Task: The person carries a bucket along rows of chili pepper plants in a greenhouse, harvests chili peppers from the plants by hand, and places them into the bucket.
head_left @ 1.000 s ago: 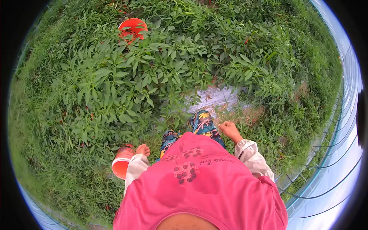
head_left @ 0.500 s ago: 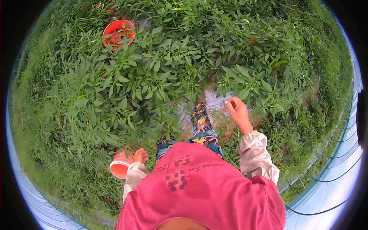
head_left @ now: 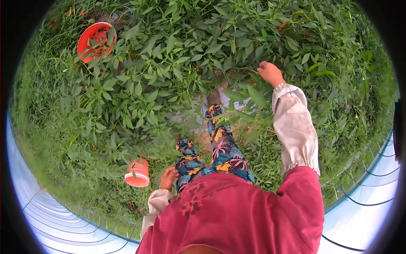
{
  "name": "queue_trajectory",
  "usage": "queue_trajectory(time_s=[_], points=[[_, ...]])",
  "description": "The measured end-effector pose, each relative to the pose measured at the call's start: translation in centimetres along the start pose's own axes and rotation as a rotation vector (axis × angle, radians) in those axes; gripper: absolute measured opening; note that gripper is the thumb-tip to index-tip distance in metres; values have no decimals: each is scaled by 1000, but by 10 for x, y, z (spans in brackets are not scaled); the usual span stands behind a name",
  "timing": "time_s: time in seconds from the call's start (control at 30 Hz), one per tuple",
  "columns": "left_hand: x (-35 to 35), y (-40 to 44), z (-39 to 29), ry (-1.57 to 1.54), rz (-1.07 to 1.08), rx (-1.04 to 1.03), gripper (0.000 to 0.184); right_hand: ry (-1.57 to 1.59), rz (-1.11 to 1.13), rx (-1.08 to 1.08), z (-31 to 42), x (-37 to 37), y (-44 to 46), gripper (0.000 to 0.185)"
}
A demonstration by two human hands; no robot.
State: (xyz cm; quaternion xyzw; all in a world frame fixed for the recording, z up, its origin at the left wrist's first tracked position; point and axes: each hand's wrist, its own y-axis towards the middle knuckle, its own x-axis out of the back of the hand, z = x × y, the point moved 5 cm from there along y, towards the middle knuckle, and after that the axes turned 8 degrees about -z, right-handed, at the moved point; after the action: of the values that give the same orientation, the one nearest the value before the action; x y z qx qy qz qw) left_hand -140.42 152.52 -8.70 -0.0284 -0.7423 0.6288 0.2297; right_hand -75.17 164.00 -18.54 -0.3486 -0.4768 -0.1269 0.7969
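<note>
My right hand [head_left: 271,73] reaches forward into the pepper plants [head_left: 186,70], its fingers closed among leaves and thin stems. Whatever lies between those fingertips is too small to make out. Beside my left thigh hangs my left hand [head_left: 169,177], fingers loosely bent and apart, with nothing visible in them. To its left, apart from it, an orange bucket [head_left: 137,168] with a pale rim sits in the greenery, its opening toward the bottom of the view. Red peppers [head_left: 282,26] show among the leaves above my right hand.
Another orange bucket [head_left: 84,44] stands among the plants at upper left, with reddish contents partly covered by leaves. My legs in patterned trousers [head_left: 222,142] stand between the plants. Pale ground sheeting [head_left: 186,118] shows near my feet. Curved pale plastic walls [head_left: 63,220] edge the view.
My right hand has moved forward from above the pale sheeting into the foliage. My left hand has come away from the lower bucket toward my thigh. The camera view has shifted.
</note>
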Motion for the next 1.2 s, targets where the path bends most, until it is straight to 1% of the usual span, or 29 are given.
queue_trajectory(time_s=[0.03, 0.07, 0.1, 0.17, 0.23, 0.3, 0.37, 0.43, 0.57, 0.63, 0.67, 0.8, 0.87, 1.03, 1.17, 1.2], points=[[0, -1, -3, -3, -15, 4, 29, -157, -18, 120, -5, -20, 4, 33], [0, -1, -3, 6, -24, 15, 29, -277, 90, 111, -8, -37, -3, 36], [3, -3, -3, -11, -42, 23, 29, -269, 105, 110, -10, -48, -10, 36], [10, -4, 1, -23, -68, 42, 29, -502, 371, -47, -26, -77, -30, 36], [14, 0, 6, -59, -94, 37, 28, -503, 351, -37, -38, -86, -48, 36], [11, 0, 6, -42, -102, 60, 29, -418, 214, -2, -42, -83, -57, 35], [4, 6, 4, -28, -108, 77, 29, -442, 250, -12, -49, -84, -60, 35], [-5, 10, 5, -15, -69, 84, 27, -439, 281, 10, -49, -85, -61, 37], [-22, 13, 0, -31, -50, 93, 25, -433, 281, -5, -46, -85, -50, 40], [-28, 13, -4, -51, -20, 61, 27, -418, 295, -11, -47, -85, -48, 42], [-29, 13, -3, -55, -29, 71, 26, -426, 255, 5, -45, -82, -50, 42], [-33, 13, 4, -89, -38, 87, 24, -447, 287, 7, -43, -88, -51, 42], [-35, 17, 16, -90, -36, 114, 23, -433, 175, 60, -41, -90, -53, 41], [-39, 26, 36, -101, -30, 138, 25, -476, 167, 125, -48, -96, -46, 38], [-45, 35, 42, -138, -26, 134, 25, -570, 232, 141, -34, -90, -42, 39], [-47, 38, 44, -145, -34, 142, 25, -687, 224, 191, -28, -90, -42, 38]])
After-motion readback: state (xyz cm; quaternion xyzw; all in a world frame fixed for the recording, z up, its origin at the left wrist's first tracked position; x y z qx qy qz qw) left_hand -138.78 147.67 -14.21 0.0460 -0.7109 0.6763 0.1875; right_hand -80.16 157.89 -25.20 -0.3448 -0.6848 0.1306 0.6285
